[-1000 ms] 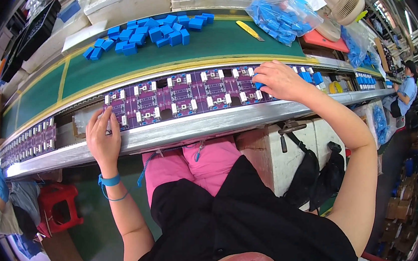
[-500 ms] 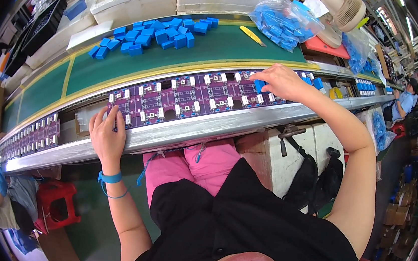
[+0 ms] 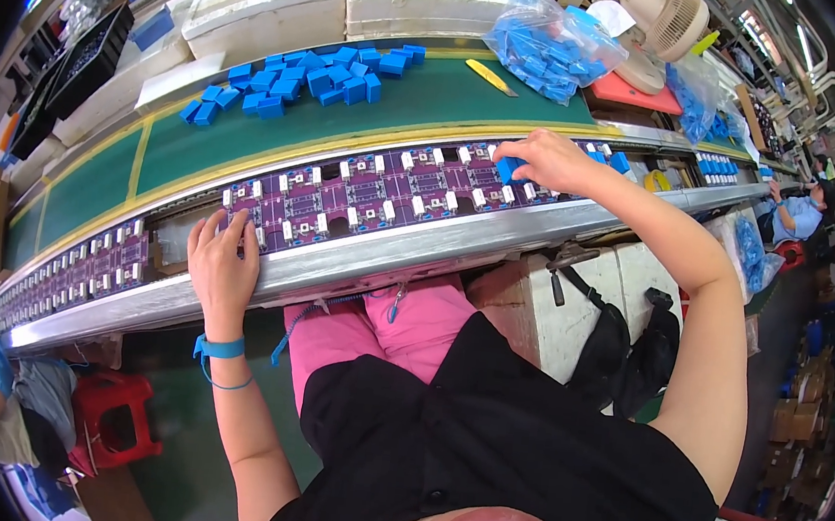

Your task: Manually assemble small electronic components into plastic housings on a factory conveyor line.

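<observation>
A long purple circuit-board panel (image 3: 368, 201) with rows of white connectors lies in the metal-edged rail before me. My left hand (image 3: 225, 267) rests at the panel's left end, its fingers somewhat apart and holding nothing. Over the panel's right part, my right hand (image 3: 550, 165) pinches a blue rectangular block (image 3: 509, 170) between thumb and fingers. The block is at the board's surface; its underside is hidden, so I cannot tell whether it is seated. Just right of this hand, another blue block (image 3: 620, 163) sits on the board line.
Loose blue blocks (image 3: 319, 78) lie on the green bench top (image 3: 217, 146). A yellow utility knife (image 3: 492, 77) and a bag of blue blocks (image 3: 548, 52) are farther right, near a fan (image 3: 662, 23). Another panel (image 3: 85, 269) lies left in the rail. A co-worker (image 3: 797, 214) sits far right.
The panel at the left has slid right along the rail, closer to my left hand. My right hand keeps its pinch on the blue block. The whole view has shifted slightly.
</observation>
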`<action>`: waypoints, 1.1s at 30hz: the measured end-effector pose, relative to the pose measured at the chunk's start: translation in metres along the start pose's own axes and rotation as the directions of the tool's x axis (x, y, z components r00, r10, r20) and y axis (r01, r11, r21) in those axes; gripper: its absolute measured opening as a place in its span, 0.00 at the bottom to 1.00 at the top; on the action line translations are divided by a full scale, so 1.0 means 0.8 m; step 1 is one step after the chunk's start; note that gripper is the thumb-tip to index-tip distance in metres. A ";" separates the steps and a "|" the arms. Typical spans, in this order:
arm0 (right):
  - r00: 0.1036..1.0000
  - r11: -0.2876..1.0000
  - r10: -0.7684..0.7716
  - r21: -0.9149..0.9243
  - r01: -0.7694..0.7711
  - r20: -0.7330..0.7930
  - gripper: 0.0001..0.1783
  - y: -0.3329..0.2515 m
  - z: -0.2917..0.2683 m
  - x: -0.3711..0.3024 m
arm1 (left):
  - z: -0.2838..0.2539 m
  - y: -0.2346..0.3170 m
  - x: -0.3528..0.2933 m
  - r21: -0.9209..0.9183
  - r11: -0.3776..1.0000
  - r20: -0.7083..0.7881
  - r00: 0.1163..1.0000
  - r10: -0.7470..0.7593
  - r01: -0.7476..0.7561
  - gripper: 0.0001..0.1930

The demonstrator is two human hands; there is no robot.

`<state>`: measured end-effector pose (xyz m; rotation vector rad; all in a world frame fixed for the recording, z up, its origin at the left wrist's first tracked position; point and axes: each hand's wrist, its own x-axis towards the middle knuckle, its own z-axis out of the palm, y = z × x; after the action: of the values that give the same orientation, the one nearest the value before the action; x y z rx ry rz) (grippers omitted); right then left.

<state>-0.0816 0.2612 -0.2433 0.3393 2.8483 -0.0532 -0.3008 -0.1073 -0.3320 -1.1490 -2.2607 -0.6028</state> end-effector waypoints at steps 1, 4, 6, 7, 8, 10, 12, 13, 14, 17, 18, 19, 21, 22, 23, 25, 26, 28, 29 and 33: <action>1.000 1.000 -0.006 -0.005 0.006 -0.006 0.21 0.004 -0.001 0.001 | 0.001 -0.003 0.000 -0.012 1.000 0.010 1.000 0.003 -0.002 0.09; 0.974 0.950 -0.226 0.213 0.228 -0.032 0.25 0.021 -0.015 0.014 | -0.002 0.002 -0.003 -0.024 1.000 0.020 1.000 0.012 -0.012 0.09; 0.979 0.916 -0.173 0.347 0.201 -0.108 0.24 0.021 -0.034 0.041 | -0.004 0.004 0.000 -0.021 1.000 0.013 1.000 0.014 -0.013 0.09; 0.980 0.858 -0.100 0.484 0.171 -0.170 0.22 0.017 -0.041 0.058 | -0.005 0.004 0.001 -0.025 0.999 0.014 1.000 0.024 -0.023 0.09; 0.979 0.857 -0.107 0.483 0.179 -0.174 0.22 0.014 -0.045 0.078 | -0.008 0.005 0.001 -0.027 0.999 0.018 1.000 0.019 -0.019 0.09; 0.950 0.928 -0.047 0.338 0.157 -0.310 0.19 0.007 -0.048 0.128 | -0.009 0.000 -0.001 -0.029 0.999 0.027 0.999 0.018 -0.017 0.09; 0.898 0.950 -0.084 0.239 0.203 -0.432 0.20 0.011 -0.029 0.181 | -0.007 -0.002 -0.001 -0.048 0.999 0.026 0.999 0.024 -0.023 0.10; 0.835 0.963 -0.120 0.140 0.229 -0.537 0.20 0.013 -0.016 0.209 | -0.006 -0.001 -0.002 -0.039 0.999 0.022 1.000 0.019 -0.018 0.10; 0.801 0.966 -0.134 0.102 0.236 -0.583 0.21 0.014 -0.009 0.234 | -0.004 0.000 -0.002 -0.059 0.998 0.017 0.999 0.028 -0.027 0.10; 0.730 0.966 0.003 0.191 0.174 -0.684 0.21 -0.003 0.008 0.282 | 0.001 -0.003 -0.003 -0.099 0.994 0.002 0.999 0.045 -0.044 0.10; 0.710 0.957 0.029 0.225 0.184 -0.704 0.20 -0.008 0.011 0.294 | 0.002 -0.005 -0.002 -0.125 0.991 -0.004 0.999 0.054 -0.054 0.10; 0.706 0.957 0.029 0.223 0.184 -0.708 0.20 -0.010 0.013 0.302 | 0.004 -0.006 -0.001 -0.154 0.986 -0.010 0.998 0.064 -0.065 0.10; 0.770 0.883 0.192 0.450 0.135 -0.608 0.19 -0.017 0.017 0.310 | 0.006 -0.012 -0.004 -0.172 0.983 -0.001 0.998 0.062 -0.061 0.09; 0.770 0.883 0.194 0.450 0.134 -0.608 0.19 -0.021 0.016 0.308 | 0.010 -0.016 -0.006 -0.189 0.981 -0.007 0.999 0.040 -0.040 0.09; 0.765 0.842 0.262 0.527 0.117 -0.589 0.19 -0.021 0.016 0.303 | 0.013 -0.019 -0.007 -0.209 0.978 -0.012 1.000 0.019 -0.021 0.09; 0.762 0.794 0.335 0.601 0.087 -0.553 0.18 -0.018 0.011 0.281 | 0.014 -0.023 -0.009 -0.225 0.974 -0.030 0.999 0.016 -0.022 0.09; 0.774 0.579 0.407 0.792 0.192 -0.485 0.18 -0.012 0.008 0.266 | 0.012 -0.022 -0.007 -0.229 0.973 -0.041 0.999 0.009 -0.019 0.09; 0.837 0.101 0.392 0.922 0.374 -0.382 0.17 -0.009 -0.001 0.226 | 0.008 -0.022 -0.007 -0.220 0.976 -0.047 0.999 -0.003 -0.007 0.09; 0.838 0.100 0.401 0.927 0.362 -0.370 0.17 -0.012 -0.005 0.205 | 0.008 -0.025 -0.010 -0.230 0.973 -0.035 0.999 -0.002 -0.006 0.09; 0.906 -0.003 0.315 0.954 0.298 -0.282 0.15 -0.001 -0.024 0.121 | 0.009 -0.020 -0.005 -0.214 0.976 -0.035 0.999 0.026 -0.033 0.10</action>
<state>-0.1771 0.2838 -0.2515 0.6720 2.4570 -2.4780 -0.3142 -0.1137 -0.3424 -1.2631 -2.1875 -0.8644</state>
